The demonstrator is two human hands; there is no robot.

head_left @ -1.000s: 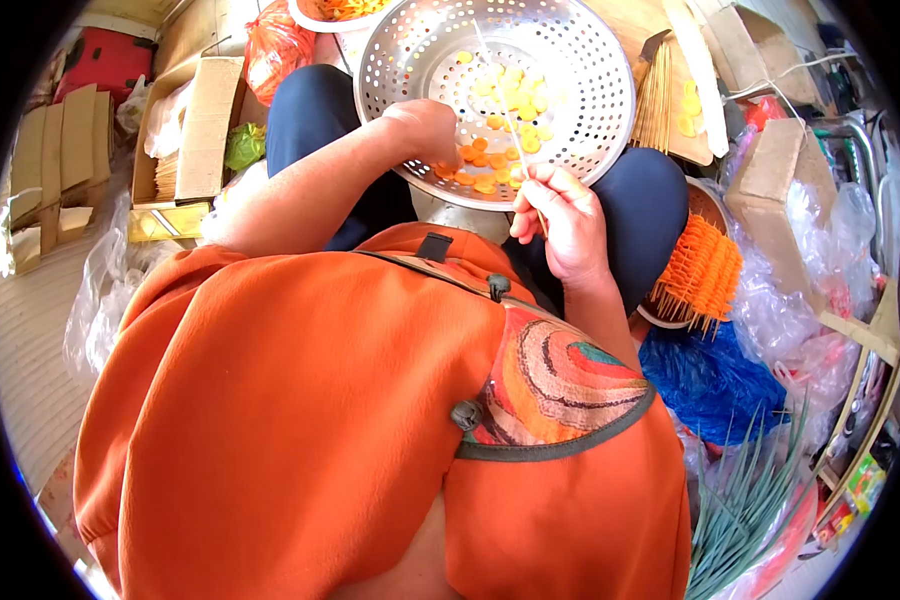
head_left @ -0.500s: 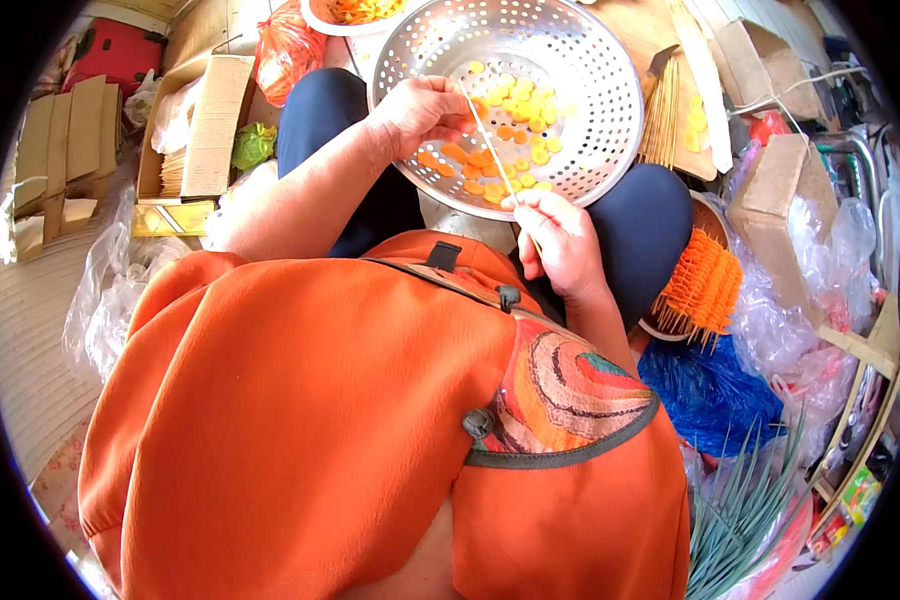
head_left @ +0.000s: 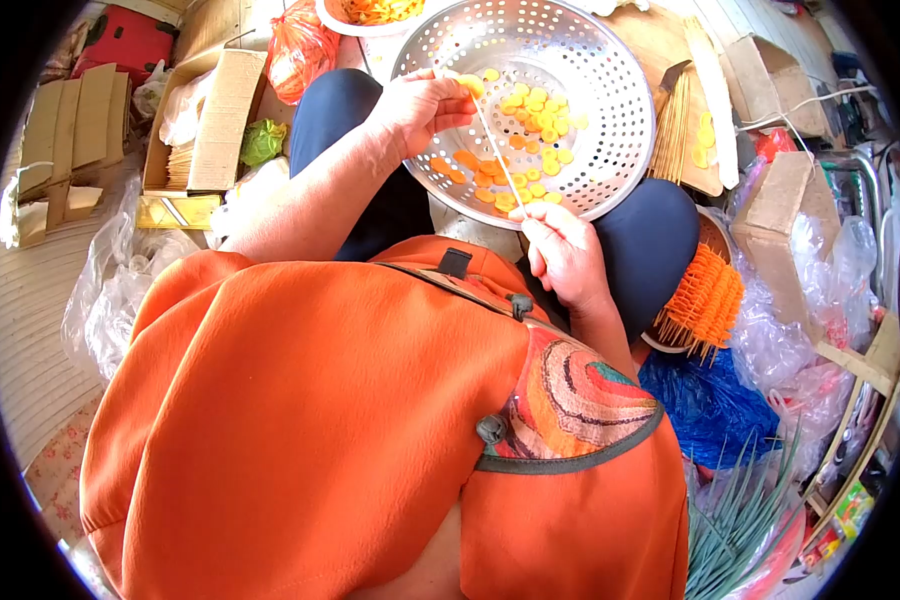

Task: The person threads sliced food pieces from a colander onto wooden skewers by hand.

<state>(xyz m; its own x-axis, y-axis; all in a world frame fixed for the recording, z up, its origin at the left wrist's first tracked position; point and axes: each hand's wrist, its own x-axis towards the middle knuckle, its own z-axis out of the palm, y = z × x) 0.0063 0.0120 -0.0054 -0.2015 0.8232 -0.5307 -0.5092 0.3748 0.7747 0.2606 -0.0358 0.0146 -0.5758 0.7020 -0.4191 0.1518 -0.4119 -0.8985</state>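
Observation:
Between the thumb and fingers of my left hand [head_left: 422, 112] is a round carrot slice [head_left: 471, 85], at the upper tip of a thin bamboo skewer [head_left: 499, 150]. My right hand [head_left: 568, 252] pinches the skewer near its lower end. Whether the tip has pierced the slice, I cannot tell. Both hands are over the near side of a perforated metal colander [head_left: 625, 120], which rests between my knees. Loose carrot slices [head_left: 542, 112], yellow-orange and deeper orange, lie scattered on its bottom.
Bare skewers [head_left: 672, 130] lie on a wooden board [head_left: 658, 40] beside a knife [head_left: 674, 74]. Loaded orange skewers [head_left: 705, 298] rest at a bowl by my right knee. A red plastic bag [head_left: 300, 52], cardboard box [head_left: 238, 120], blue bag [head_left: 705, 405] and green onions [head_left: 740, 530] surround me.
My left hand has turned slightly upward, and the carrot slice now shows plainly at the skewer's tip. My right hand keeps its pinch on the skewer. The whole view has shifted slightly.

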